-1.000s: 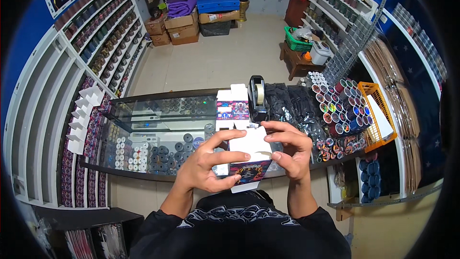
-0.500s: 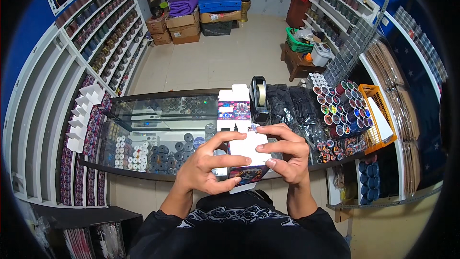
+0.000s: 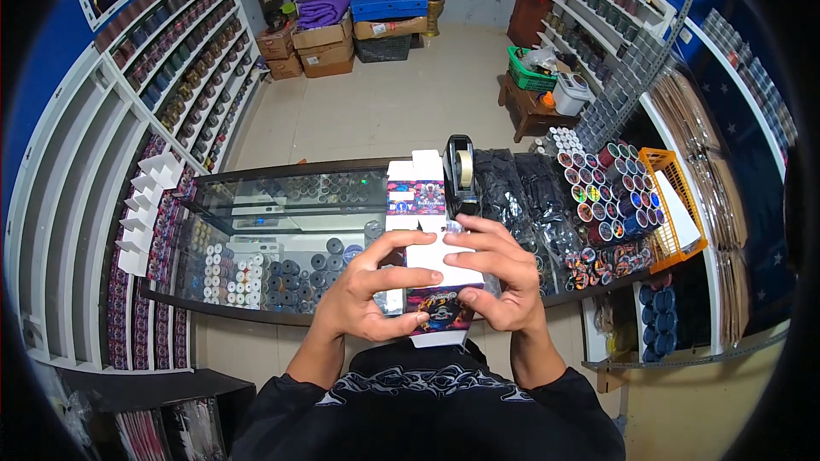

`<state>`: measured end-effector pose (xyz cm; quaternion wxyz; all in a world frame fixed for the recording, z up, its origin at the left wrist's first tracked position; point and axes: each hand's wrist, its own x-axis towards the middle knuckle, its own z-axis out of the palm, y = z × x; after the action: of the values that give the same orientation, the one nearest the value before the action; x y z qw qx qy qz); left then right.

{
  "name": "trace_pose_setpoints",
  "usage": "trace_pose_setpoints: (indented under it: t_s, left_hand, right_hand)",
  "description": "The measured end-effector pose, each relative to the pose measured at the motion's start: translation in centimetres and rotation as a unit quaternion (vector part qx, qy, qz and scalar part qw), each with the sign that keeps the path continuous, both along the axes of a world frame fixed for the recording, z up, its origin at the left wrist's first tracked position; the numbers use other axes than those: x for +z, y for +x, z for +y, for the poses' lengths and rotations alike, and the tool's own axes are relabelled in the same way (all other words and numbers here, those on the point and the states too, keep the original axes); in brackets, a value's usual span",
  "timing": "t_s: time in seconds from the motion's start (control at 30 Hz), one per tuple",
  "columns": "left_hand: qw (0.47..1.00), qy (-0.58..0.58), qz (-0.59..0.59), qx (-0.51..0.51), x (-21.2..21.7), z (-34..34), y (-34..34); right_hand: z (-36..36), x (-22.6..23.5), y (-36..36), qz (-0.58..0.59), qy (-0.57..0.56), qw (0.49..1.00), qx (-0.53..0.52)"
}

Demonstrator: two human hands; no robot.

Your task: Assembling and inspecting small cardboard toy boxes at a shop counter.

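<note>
A small cardboard box [image 3: 442, 309] with a dark, colourful printed side and a white upper face is between my two hands over the near edge of the counter. My left hand [image 3: 359, 286] grips its left side, fingers across the white face and thumb on the printed side. My right hand [image 3: 504, 282] holds the right side, fingertips on the white face and thumb at the printed side's upper right. Just beyond lies a printed carton [image 3: 416, 196] with white flaps; its near end is partly hidden by my hands. The box's inside cannot be seen.
A black tape dispenser [image 3: 461, 175] stands beside the carton. Dark plastic-wrapped packs [image 3: 500, 192] and stacked spools [image 3: 611, 192] fill the counter's right, beside a yellow basket [image 3: 679, 205]. Through the glass counter [image 3: 282, 239] more spools show. Spool shelves [image 3: 184, 60] line the left wall.
The box has tipped so more of its printed side shows toward me. My right fingers have slid left over the white face, and the right thumb has come onto the printed side.
</note>
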<state>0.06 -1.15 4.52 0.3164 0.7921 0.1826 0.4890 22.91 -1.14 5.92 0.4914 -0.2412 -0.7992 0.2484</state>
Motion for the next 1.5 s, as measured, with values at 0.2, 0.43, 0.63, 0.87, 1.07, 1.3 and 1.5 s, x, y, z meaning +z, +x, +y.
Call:
trace_pose_setpoints:
  t_s: [0.2,0.43,0.63,0.87,1.07,1.3,1.5]
  left_hand:
    - [0.999,-0.017,-0.032,-0.004,-0.3,0.6,0.5]
    - [0.999,-0.035,-0.037,-0.009,-1.4,1.1,0.3]
    - [0.973,-0.163,-0.146,-0.069,-2.6,1.3,-0.1]
    - [0.964,-0.199,-0.164,-0.066,-4.4,2.4,-0.6]
    - [0.945,-0.281,-0.156,-0.052,-5.2,1.6,-0.9]
    - [0.902,-0.336,-0.24,-0.126,-6.0,1.2,-0.4]
    - [0.919,-0.312,-0.231,-0.073,-5.3,1.3,0.0]
  right_hand:
    - [-0.4,-2.0,-0.5,0.15,-0.044,0.987,-0.023]
    - [0.6,-2.6,0.0,0.089,-0.01,0.996,-0.001]
    - [-0.5,-2.2,-0.8,0.332,-0.281,0.898,0.061]
    - [-0.4,-3.6,-1.3,0.233,-0.264,0.935,-0.032]
    - [-0.4,-3.9,-2.6,0.189,-0.214,0.952,-0.106]
    - [0.5,-4.5,-2.3,0.208,-0.276,0.937,0.042]
    - [0.5,-5.0,-2.6,0.185,-0.292,0.938,-0.003]
